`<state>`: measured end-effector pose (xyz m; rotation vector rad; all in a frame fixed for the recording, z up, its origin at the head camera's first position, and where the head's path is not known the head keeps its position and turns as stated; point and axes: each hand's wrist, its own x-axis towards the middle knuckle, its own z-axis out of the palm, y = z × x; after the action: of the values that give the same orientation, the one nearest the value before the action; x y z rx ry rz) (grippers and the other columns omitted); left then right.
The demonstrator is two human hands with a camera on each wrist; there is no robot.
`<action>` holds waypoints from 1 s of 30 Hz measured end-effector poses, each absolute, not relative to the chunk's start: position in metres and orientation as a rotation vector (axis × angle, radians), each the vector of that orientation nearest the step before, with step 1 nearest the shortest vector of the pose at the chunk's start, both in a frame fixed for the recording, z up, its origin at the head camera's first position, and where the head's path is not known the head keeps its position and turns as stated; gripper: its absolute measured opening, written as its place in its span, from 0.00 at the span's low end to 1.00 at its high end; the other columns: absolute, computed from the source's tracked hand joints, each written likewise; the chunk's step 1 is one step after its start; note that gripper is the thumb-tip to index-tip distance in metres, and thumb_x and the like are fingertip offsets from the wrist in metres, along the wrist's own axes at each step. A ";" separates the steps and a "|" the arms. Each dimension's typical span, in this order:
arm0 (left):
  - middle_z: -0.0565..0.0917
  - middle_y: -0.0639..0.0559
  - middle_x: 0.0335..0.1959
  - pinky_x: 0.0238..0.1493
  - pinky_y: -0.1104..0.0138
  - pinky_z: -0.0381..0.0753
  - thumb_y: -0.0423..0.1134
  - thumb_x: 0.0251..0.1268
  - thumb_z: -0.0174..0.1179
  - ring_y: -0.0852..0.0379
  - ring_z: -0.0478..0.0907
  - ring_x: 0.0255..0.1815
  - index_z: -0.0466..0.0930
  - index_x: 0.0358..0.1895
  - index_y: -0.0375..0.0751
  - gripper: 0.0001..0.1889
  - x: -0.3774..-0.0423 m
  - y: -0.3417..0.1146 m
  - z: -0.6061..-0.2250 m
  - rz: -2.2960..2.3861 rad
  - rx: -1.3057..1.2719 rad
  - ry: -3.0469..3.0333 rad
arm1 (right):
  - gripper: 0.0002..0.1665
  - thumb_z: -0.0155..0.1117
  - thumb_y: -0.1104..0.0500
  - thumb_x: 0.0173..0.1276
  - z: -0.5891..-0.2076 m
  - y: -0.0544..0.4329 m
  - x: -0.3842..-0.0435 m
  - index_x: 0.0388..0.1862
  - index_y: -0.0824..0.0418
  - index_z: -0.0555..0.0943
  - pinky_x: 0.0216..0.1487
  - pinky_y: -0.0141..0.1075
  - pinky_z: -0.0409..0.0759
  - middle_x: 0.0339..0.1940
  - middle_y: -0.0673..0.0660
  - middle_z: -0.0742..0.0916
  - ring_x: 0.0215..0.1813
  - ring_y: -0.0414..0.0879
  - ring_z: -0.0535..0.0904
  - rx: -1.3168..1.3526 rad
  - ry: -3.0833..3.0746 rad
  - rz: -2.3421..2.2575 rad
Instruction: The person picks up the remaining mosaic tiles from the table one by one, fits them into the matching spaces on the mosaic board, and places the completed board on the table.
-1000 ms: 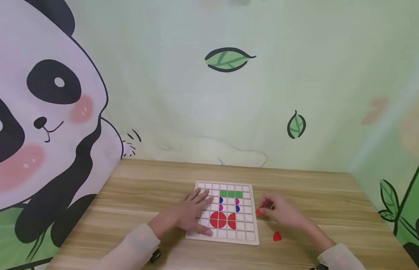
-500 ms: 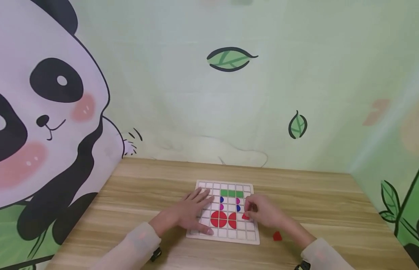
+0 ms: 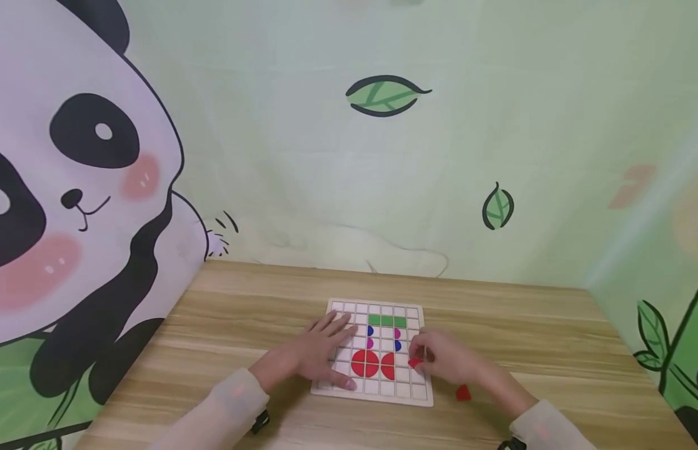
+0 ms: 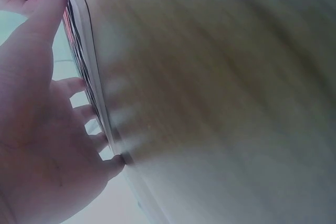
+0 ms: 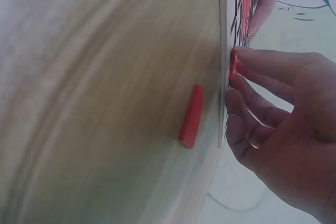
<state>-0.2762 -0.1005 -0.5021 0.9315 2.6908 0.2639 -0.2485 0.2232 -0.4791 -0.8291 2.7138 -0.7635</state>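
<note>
A white grid board (image 3: 387,391) lies on the table, with a red circle (image 3: 364,364) of quarter pieces and a red half circle (image 3: 388,366) set in it. My left hand (image 3: 315,354) rests on the board's left side, fingers spread. At the right side, my right hand (image 3: 449,357) pinches a red quarter-circle piece (image 3: 414,362) between thumb and fingertips over the grid. That piece (image 5: 233,65) appears at the board's face in the right wrist view. A second red piece (image 3: 463,393) lies loose on the table, right of the board.
A green strip (image 3: 387,320) fills several cells near the board's far edge. Small blue and magenta half circles (image 3: 369,343) sit below it in two columns. The wooden table (image 3: 259,287) ends at a wall cloth printed with a panda (image 3: 96,187) and leaves.
My right hand has carried the red quarter piece leftward from beside the board to over its right side, then shifted slightly back right. My left hand stays in place.
</note>
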 end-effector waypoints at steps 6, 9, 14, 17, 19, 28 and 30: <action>0.43 0.47 0.90 0.84 0.40 0.42 0.81 0.55 0.63 0.38 0.35 0.88 0.50 0.88 0.53 0.62 -0.274 -0.100 -0.500 0.272 0.937 2.684 | 0.10 0.77 0.65 0.67 -0.480 0.224 -0.247 0.39 0.54 0.84 0.40 0.33 0.80 0.35 0.47 0.82 0.40 0.44 0.76 -0.842 2.703 -0.796; 0.43 0.47 0.90 0.84 0.40 0.42 0.81 0.55 0.63 0.38 0.35 0.88 0.50 0.88 0.53 0.62 -0.274 -0.100 -0.499 0.275 0.941 2.683 | 0.10 0.76 0.65 0.68 -0.481 0.223 -0.248 0.37 0.53 0.82 0.38 0.33 0.79 0.33 0.46 0.81 0.38 0.44 0.76 -0.828 2.704 -0.840; 0.42 0.47 0.89 0.85 0.41 0.42 0.81 0.56 0.63 0.38 0.34 0.88 0.49 0.88 0.53 0.62 -0.274 -0.100 -0.499 0.257 0.945 2.692 | 0.08 0.75 0.62 0.71 -0.483 0.219 -0.250 0.36 0.50 0.84 0.36 0.34 0.80 0.33 0.45 0.81 0.38 0.44 0.76 -0.764 2.728 -0.913; 0.42 0.47 0.90 0.85 0.42 0.41 0.82 0.55 0.62 0.39 0.34 0.88 0.49 0.88 0.54 0.63 -0.275 -0.101 -0.499 0.242 0.939 2.691 | 0.06 0.74 0.61 0.72 -0.485 0.215 -0.252 0.38 0.50 0.85 0.38 0.34 0.81 0.35 0.45 0.82 0.40 0.44 0.77 -0.728 2.731 -0.962; 0.41 0.48 0.90 0.85 0.42 0.41 0.82 0.55 0.62 0.39 0.34 0.88 0.49 0.88 0.54 0.63 -0.275 -0.101 -0.499 0.238 0.936 2.689 | 0.05 0.74 0.62 0.73 -0.486 0.213 -0.254 0.39 0.52 0.86 0.39 0.34 0.82 0.35 0.45 0.84 0.40 0.44 0.78 -0.714 2.724 -0.991; 0.41 0.48 0.90 0.84 0.40 0.43 0.82 0.55 0.62 0.39 0.34 0.88 0.48 0.88 0.53 0.63 -0.275 -0.102 -0.498 0.269 0.942 2.675 | 0.06 0.72 0.64 0.73 -0.491 0.204 -0.254 0.37 0.54 0.86 0.37 0.33 0.81 0.32 0.44 0.83 0.37 0.44 0.78 -0.653 2.742 -1.011; 0.41 0.48 0.90 0.84 0.40 0.43 0.82 0.55 0.62 0.39 0.34 0.88 0.48 0.88 0.53 0.63 -0.275 -0.102 -0.497 0.267 0.944 2.673 | 0.06 0.72 0.65 0.73 -0.491 0.202 -0.253 0.37 0.54 0.86 0.36 0.33 0.81 0.32 0.45 0.83 0.37 0.44 0.78 -0.637 2.742 -1.028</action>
<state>-0.2747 -0.1016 -0.4975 0.9439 2.6734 0.2670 -0.2535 0.2021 -0.4911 -0.6368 2.7417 -1.0275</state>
